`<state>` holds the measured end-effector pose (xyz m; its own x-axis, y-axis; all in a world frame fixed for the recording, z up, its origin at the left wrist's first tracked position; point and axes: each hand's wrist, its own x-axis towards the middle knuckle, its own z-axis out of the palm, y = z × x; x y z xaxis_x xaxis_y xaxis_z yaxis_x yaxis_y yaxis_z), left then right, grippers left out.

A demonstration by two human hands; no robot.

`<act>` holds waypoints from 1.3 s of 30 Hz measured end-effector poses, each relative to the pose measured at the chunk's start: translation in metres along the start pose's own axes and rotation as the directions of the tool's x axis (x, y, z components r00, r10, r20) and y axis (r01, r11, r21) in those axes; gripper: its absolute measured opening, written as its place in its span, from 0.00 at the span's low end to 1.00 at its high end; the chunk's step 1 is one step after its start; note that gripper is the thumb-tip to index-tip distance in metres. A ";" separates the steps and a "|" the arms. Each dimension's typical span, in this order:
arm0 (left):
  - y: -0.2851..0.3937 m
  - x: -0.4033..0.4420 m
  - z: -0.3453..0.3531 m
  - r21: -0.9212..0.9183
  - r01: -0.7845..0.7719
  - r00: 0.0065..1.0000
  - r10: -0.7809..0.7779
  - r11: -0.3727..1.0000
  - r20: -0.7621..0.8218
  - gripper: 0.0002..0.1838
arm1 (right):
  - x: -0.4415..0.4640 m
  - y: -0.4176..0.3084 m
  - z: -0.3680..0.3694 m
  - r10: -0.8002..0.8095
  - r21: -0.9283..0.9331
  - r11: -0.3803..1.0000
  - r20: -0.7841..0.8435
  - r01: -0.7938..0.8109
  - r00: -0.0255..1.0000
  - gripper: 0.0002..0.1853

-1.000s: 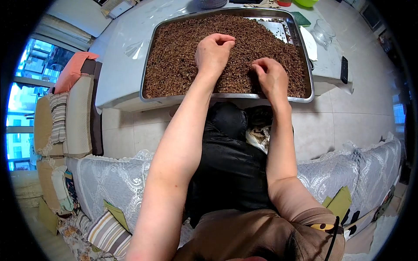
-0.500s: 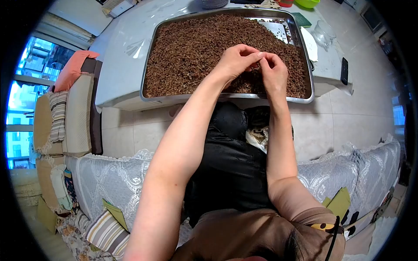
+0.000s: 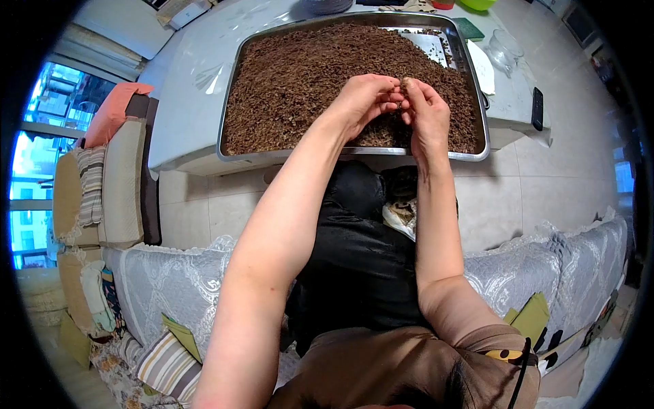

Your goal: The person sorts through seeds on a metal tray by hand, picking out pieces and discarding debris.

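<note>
A large metal tray [image 3: 252, 156] on the table holds a broad heap of small brown dried pieces [image 3: 293, 82]. Over the right half of the heap, my left hand [image 3: 371, 101] and my right hand [image 3: 428, 114] meet at the fingertips. My right thumb and fingers are pinched around a small brownish bit, too small to name. The fingers of my left hand are curled together beside it; whatever they grip is hidden. At the tray's upper right corner, bare metal [image 3: 430, 48] shows with scattered bits.
Right of the tray lie a white paper [image 3: 482, 68], a clear glass vessel [image 3: 505, 51], a green pad [image 3: 469, 29] and a black remote [image 3: 537, 109]. A green bowl [image 3: 479, 3] stands at the back. Below my arms, a white bag [image 3: 400, 217] rests by my legs.
My left hand has moved right and down from over the heap to meet my right hand, which has risen slightly. Since the middle frame, the fingertips have shifted and a small bit shows at my right fingers.
</note>
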<state>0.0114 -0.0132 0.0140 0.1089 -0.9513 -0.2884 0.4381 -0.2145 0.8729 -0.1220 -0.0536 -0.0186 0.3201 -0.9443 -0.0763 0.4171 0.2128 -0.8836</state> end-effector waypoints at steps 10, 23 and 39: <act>-0.004 0.003 0.004 0.236 0.000 1.000 -0.002 0.972 0.006 0.11 | 0.001 0.005 -0.001 -0.025 -0.061 0.998 -0.068 0.021 0.997 0.13; 0.003 -0.001 0.005 0.201 0.007 0.991 -0.034 0.980 0.129 0.09 | 0.005 -0.001 -0.013 0.217 0.385 0.877 0.219 -0.288 0.951 0.10; -0.001 0.004 -0.012 -0.197 0.003 0.986 0.030 0.980 0.163 0.16 | -0.023 -0.071 -0.019 -0.036 -0.180 0.978 0.362 0.107 0.932 0.09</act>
<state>0.0219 -0.0142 0.0078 -0.0252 -0.9807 -0.1939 0.6053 -0.1694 0.7778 -0.1751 -0.0514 0.0367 0.5909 -0.7966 0.1276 0.2891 0.0614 -0.9553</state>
